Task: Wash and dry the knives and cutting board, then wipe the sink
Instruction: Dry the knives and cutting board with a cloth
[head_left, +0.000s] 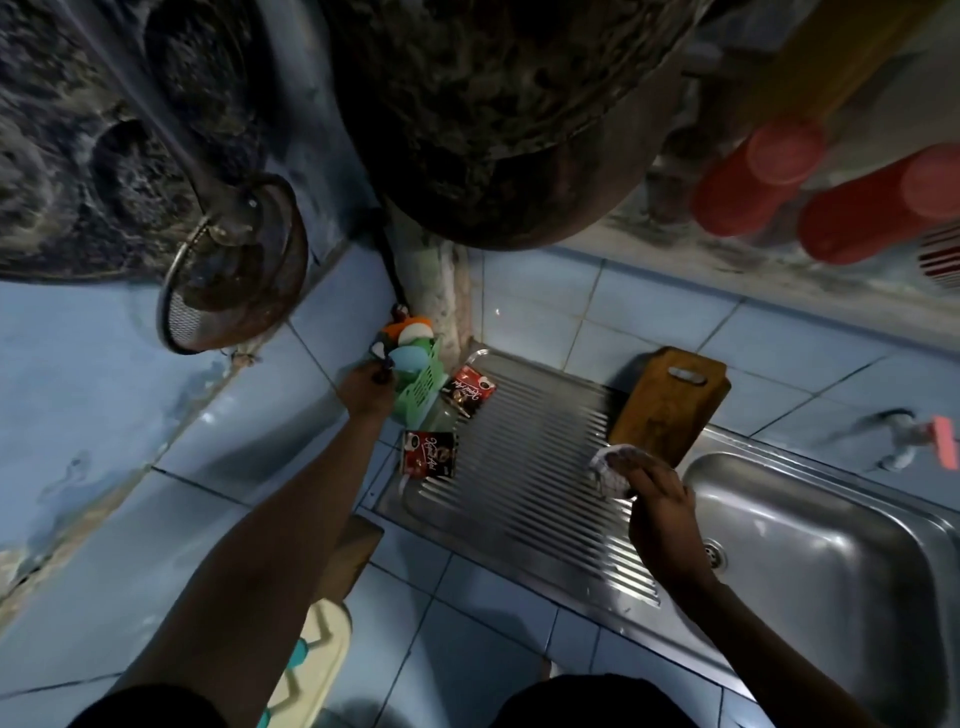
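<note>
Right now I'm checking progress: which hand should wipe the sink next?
Probably the right hand: it holds the cloth beside the sink. The left hand is busy at the green basket.

Brown cutting board (670, 402), green basket (420, 387), possibly checked cloth (613, 470), blue tiles (649, 317)

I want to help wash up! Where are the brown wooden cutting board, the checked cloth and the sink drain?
Brown wooden cutting board (670, 402), head view, middle of its face.
Checked cloth (609, 470), head view, bunched part beside the right hand (657, 506).
Sink drain (716, 554), head view, metal ring.
</note>
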